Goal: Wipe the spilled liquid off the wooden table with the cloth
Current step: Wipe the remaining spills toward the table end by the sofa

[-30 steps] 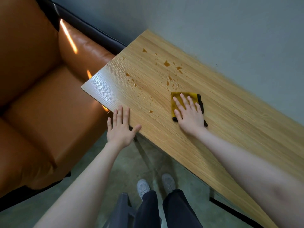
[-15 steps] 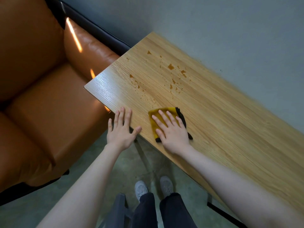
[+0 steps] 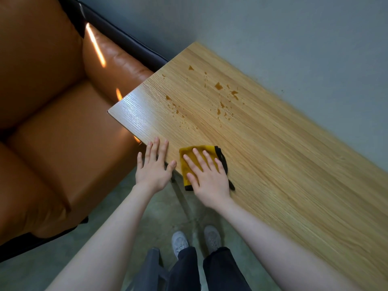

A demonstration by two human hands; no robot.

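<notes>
Head view: right hand (image 3: 206, 175) is pressing flat, fingers straight, on the folded yellow cloth (image 3: 187, 162) at the near edge of the wooden table (image 3: 294, 164); not clenched, nothing pinched. Left hand (image 3: 154, 164) is resting open on the table edge just beside it, bracing. Amber spill droplets (image 3: 219, 86) are sitting farther up, well apart from the cloth. Judgement: push away with even palm pressure, overlap passes, and avoid dragging liquid off the edge toward the orange sofa (image 3: 52, 122).

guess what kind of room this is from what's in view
Probably a lounge or office break area: an orange leather sofa beside a long wooden table, set against a plain grey wall.
</notes>
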